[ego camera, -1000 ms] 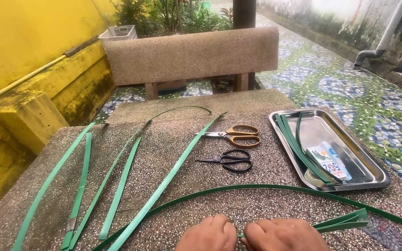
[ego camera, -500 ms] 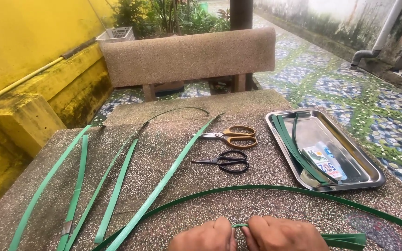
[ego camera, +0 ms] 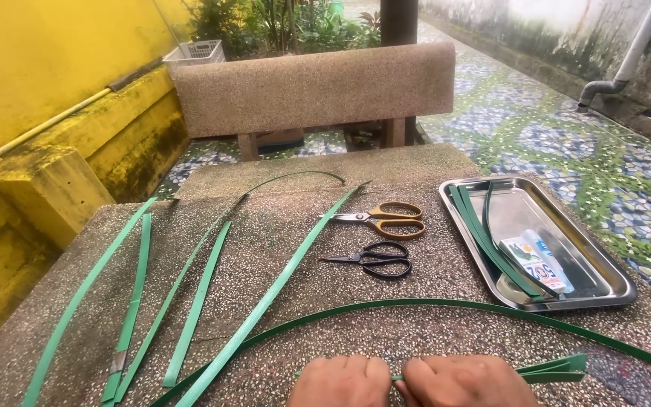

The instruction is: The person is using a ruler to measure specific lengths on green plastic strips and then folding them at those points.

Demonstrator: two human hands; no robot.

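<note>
At the near edge of the speckled stone table [ego camera: 280,226], my left hand [ego camera: 340,382] and my right hand [ego camera: 467,380] sit side by side, knuckles up. Both pinch a thin green leaf strip [ego camera: 548,368] that runs between them and fans out to the right into folded ends. A long dark green strip [ego camera: 416,304] arches across the table just beyond my hands.
Several green leaf strips [ego camera: 197,301] lie spread on the left half. Orange-handled scissors [ego camera: 386,219] and black scissors [ego camera: 374,261] rest at the centre. A steel tray [ego camera: 600,260] on the right holds strips and a small packet. Beyond stands a stone bench [ego camera: 314,90].
The view has tilted and my hands sit slightly lower and to the right. The folded strip ends have shifted further out to the right of my right hand.
</note>
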